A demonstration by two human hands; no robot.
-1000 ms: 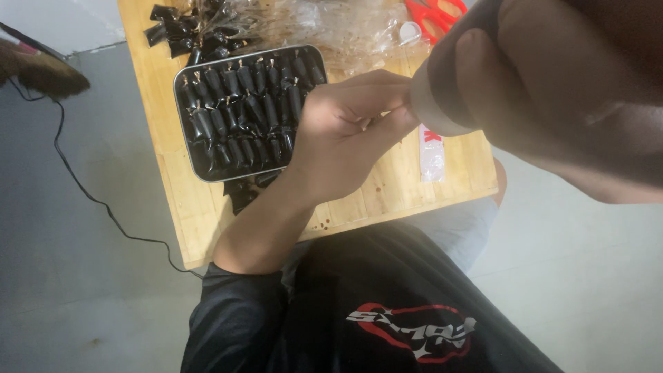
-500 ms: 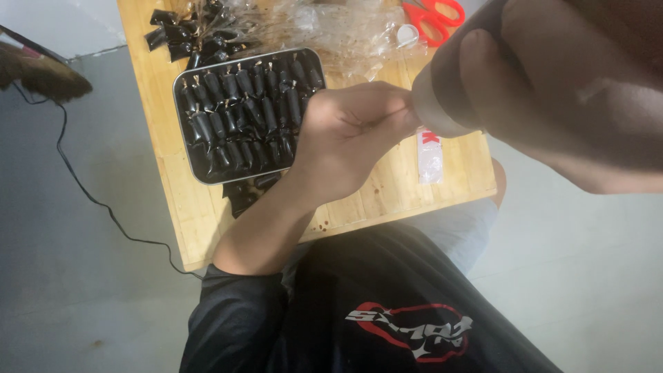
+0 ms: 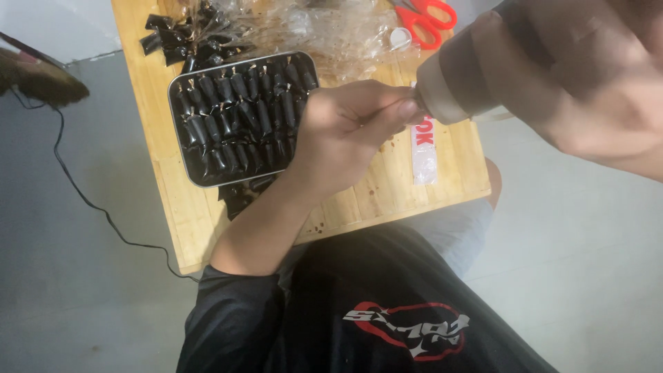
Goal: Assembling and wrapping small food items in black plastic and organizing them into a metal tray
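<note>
A wooden bench is seen running from the top edge down to the middle of the frame. On its upper left part a metal tray is set, filled with rows of small black packets; more loose black packets are heaped above it, at the top left. Crumpled clear plastic bags are spread along the top centre, and red-handled scissors are laid just to their right.

At the upper right, close to the camera and blurred, a brown bottle is gripped by the right hand, whose fingers are wrapped fully around it. The bottle's pale neck is pointed left, towards the centre of the frame. There it is met by the left hand, closed with thumb and fingertips pinched at the bottle's mouth; what is pinched cannot be made out. Just below the bottle, a narrow white packet is laid flat on the bench.
</note>
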